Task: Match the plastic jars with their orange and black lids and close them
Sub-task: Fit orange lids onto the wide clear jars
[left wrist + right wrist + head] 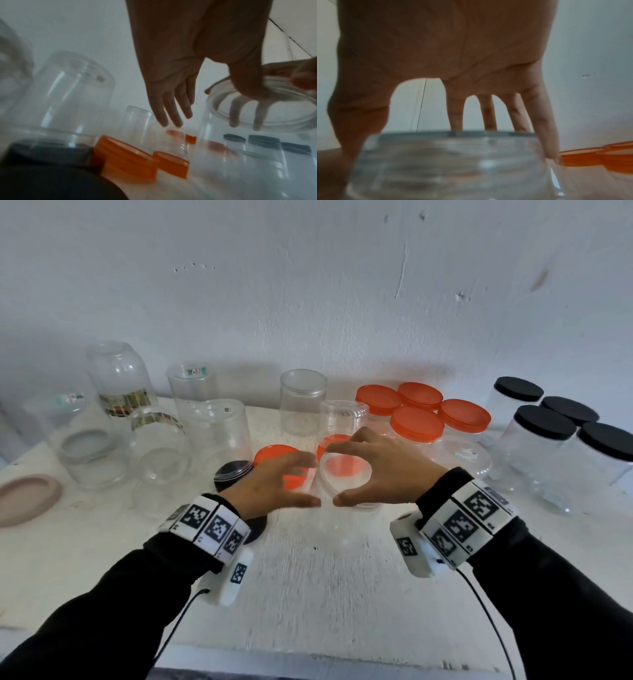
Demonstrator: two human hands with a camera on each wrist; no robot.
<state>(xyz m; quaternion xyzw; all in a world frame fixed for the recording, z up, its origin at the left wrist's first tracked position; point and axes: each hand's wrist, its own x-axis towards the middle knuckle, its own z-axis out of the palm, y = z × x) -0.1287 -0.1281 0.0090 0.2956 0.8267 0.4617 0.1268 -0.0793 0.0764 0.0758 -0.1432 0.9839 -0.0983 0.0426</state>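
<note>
An open clear jar (346,494) stands upright at the table's middle. My right hand (334,474) grips its rim from above, thumb on the near side and fingers on the far side; the right wrist view shows my right hand (402,142) with fingers draped over the jar (450,162). My left hand (303,482) hovers just left of the jar with straight fingers and holds nothing. Its fingertips (171,121) point down at two loose orange lids (126,155) (171,166). One orange lid (274,455) lies under that hand, and a loose black lid (233,470) sits beside it.
Several upside-down clear jars (219,429) crowd the left, beside a pink plate (27,498). An open jar (303,402) stands at the back. Jars closed with orange lids (416,422) and black lids (544,422) fill the right. A white wall rises behind the table.
</note>
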